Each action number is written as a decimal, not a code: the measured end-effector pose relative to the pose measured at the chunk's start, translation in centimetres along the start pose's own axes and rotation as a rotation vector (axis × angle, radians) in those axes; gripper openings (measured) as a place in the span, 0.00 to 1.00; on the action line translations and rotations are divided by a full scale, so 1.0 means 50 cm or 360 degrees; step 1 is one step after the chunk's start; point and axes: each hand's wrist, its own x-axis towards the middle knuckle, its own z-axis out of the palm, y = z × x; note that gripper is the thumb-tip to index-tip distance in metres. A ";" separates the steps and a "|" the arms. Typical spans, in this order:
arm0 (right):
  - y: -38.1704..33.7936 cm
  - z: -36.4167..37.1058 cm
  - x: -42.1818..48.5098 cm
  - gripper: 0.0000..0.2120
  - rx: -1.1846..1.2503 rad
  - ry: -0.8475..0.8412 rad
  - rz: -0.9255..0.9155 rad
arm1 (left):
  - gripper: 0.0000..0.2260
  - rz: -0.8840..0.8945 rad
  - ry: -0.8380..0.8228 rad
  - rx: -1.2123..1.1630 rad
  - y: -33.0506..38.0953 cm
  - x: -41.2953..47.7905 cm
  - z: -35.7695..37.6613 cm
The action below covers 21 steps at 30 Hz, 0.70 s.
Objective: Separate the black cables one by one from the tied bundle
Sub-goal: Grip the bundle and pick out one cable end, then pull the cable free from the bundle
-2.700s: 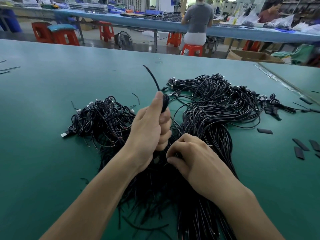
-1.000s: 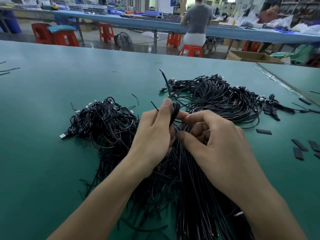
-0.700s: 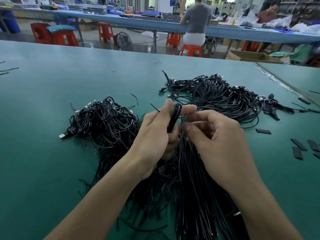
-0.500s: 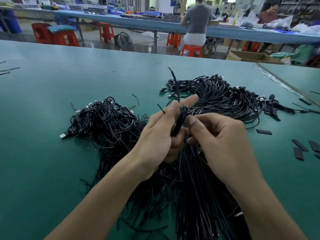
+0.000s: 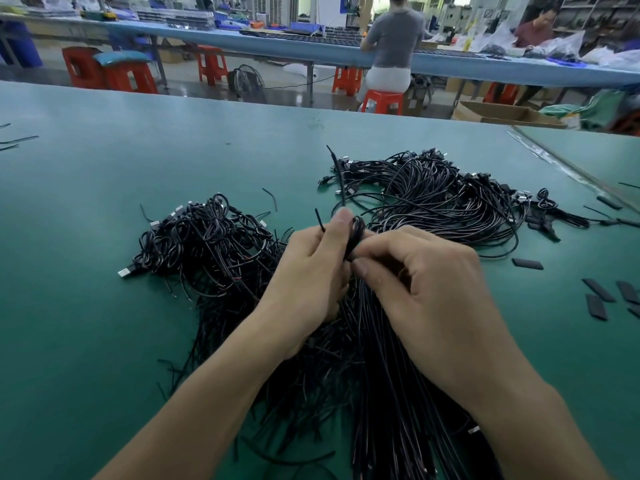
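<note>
A big bundle of black cables (image 5: pixel 433 199) fans out on the green table (image 5: pixel 86 306), running back under my forearms. Left of it lies a tangled pile of separated black cables (image 5: pixel 207 244). My left hand (image 5: pixel 308 271) grips a small coil of black cable (image 5: pixel 355 233) between thumb and fingers, two loose ends sticking up from it. My right hand (image 5: pixel 422 292) meets it from the right, its curled fingers and thumb pinching the same coil just above the bundle. How the coil joins the bundle is hidden under both hands.
Flat black strips (image 5: pixel 599 296) lie scattered at the right, one (image 5: pixel 527 263) nearer the bundle. A few stray wires (image 5: pixel 17 140) sit at the far left. Beyond the table's far edge are red stools (image 5: pixel 110 74), a blue workbench and a seated person (image 5: pixel 391 46).
My right hand came up from the bundle to meet my left hand at the coil. Both hands have since dropped slightly, fingers working the coil.
</note>
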 end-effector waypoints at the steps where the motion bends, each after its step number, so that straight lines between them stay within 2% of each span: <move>1: -0.001 -0.001 0.000 0.05 -0.0097 -0.0056 -0.0038 | 0.26 0.0000 0.0008 0.0108 -0.003 0.001 -0.001; 3: 0.002 -0.006 -0.001 0.06 -0.0249 -0.0137 -0.0081 | 0.26 -0.0060 -0.0003 0.0305 -0.010 0.003 -0.008; 6: 0.002 -0.014 -0.001 0.08 -0.0394 -0.0071 -0.0245 | 0.28 -0.0266 -0.0192 0.0374 -0.013 0.001 -0.010; 10: 0.006 -0.022 0.006 0.05 -0.0304 -0.0058 -0.0307 | 0.30 -0.0555 -0.0501 0.0063 -0.006 -0.007 -0.012; 13: 0.012 -0.031 0.008 0.03 -0.0100 -0.0119 -0.0248 | 0.32 -0.0597 -0.0884 -0.0102 0.007 -0.012 -0.025; 15: 0.014 -0.037 0.007 0.03 0.0020 -0.0181 -0.0190 | 0.29 -0.0641 -0.1022 -0.0128 0.015 -0.017 -0.034; 17: 0.015 -0.042 0.005 0.03 0.0124 -0.0260 -0.0114 | 0.15 -0.0528 -0.1105 0.0098 0.013 -0.017 -0.037; 18: 0.017 -0.043 0.005 0.02 0.0111 -0.0281 -0.0105 | 0.12 -0.0463 -0.1142 0.0211 0.014 -0.019 -0.037; 21: 0.021 -0.041 0.002 0.05 -0.0015 -0.0285 -0.0114 | 0.19 -0.0408 -0.1085 0.0457 0.006 -0.022 -0.031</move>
